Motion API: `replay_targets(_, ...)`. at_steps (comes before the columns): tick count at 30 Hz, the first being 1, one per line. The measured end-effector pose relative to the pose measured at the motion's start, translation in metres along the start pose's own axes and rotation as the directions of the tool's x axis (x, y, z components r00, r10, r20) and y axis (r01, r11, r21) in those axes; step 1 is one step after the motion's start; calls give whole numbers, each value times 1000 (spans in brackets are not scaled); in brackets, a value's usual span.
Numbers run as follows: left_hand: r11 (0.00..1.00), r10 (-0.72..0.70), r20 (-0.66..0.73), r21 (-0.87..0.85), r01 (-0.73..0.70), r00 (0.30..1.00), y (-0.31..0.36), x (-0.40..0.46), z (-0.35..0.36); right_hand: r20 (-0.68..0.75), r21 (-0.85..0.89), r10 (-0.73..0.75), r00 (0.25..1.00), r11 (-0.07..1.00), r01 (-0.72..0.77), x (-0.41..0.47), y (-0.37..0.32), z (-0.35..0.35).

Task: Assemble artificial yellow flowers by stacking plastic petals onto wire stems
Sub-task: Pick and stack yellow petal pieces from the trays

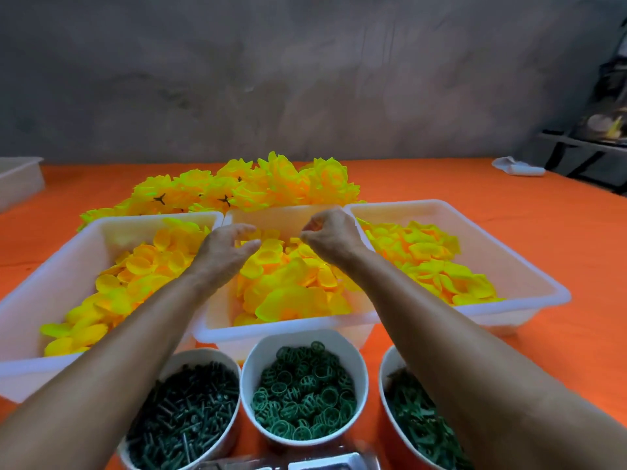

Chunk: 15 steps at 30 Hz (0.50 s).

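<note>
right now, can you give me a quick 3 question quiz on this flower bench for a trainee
1. True or false: both hands are over the middle tray.
2. Which bowl holds the green rings? A) left bowl B) middle bowl C) right bowl
3. Fill in: the finished yellow flowers lie on the orange cloth ____ the three trays.

Key
1. True. The left hand and the right hand both hover above its yellow petals.
2. B. The middle bowl holds them; the left bowl and right bowl hold darker green pieces.
3. Behind, on the far side from the person.
</note>
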<state>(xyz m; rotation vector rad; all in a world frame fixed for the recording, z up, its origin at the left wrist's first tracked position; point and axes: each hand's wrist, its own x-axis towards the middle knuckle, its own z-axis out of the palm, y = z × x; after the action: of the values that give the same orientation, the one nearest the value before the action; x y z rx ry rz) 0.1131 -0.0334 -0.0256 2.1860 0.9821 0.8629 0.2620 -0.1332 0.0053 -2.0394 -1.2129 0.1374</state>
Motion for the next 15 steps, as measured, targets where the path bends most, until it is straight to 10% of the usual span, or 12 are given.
replay_targets(15,968,250,134,3,-253,959,84,-8,36,-154,159,287,946,952,-263,-17,109,-105)
